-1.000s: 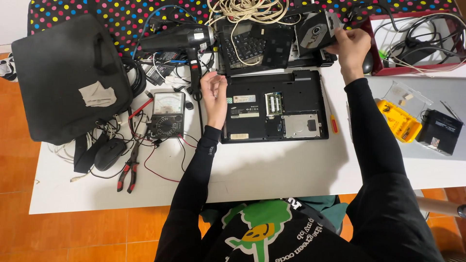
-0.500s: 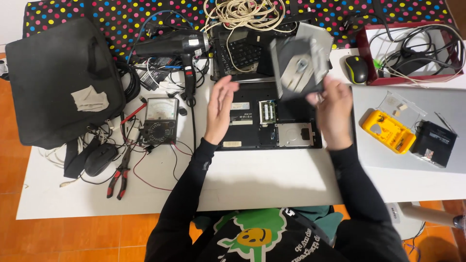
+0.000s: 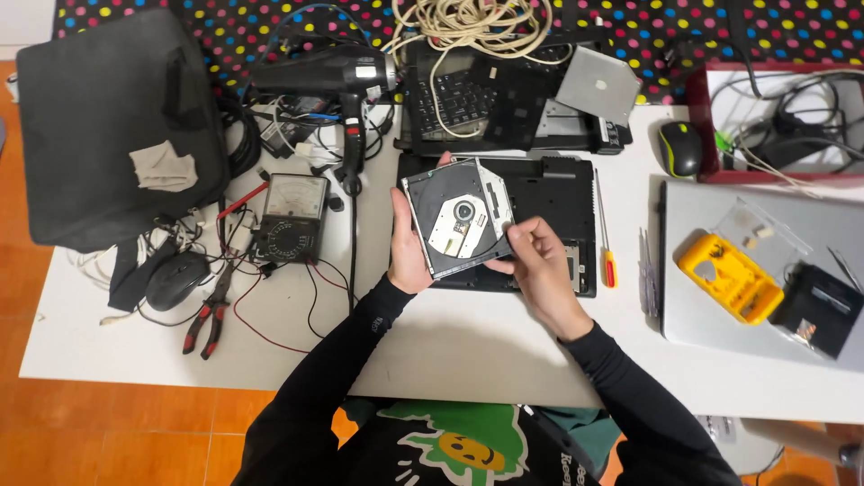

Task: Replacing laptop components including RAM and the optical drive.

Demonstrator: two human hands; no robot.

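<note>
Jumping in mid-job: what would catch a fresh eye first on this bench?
Centre: both hands, left and right, hold an optical drive above an opened laptop. A black bag fills the far left; a yellow case stands out at right.

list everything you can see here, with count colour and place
optical drive: 1, grey and black, held over the laptop base
laptop base: 1, black, table centre
keyboard part: 1, black, behind the base
hair dryer: 1, black, back left
multimeter: 1, black, left of centre
pliers: 1, red handles, front left
bag: 1, black, far left
mouse: 1, black, below the bag
screwdriver: 1, red handle, right of the base
yellow case: 1, right side
left hand: grips the drive's left edge
right hand: grips its lower right corner
</note>
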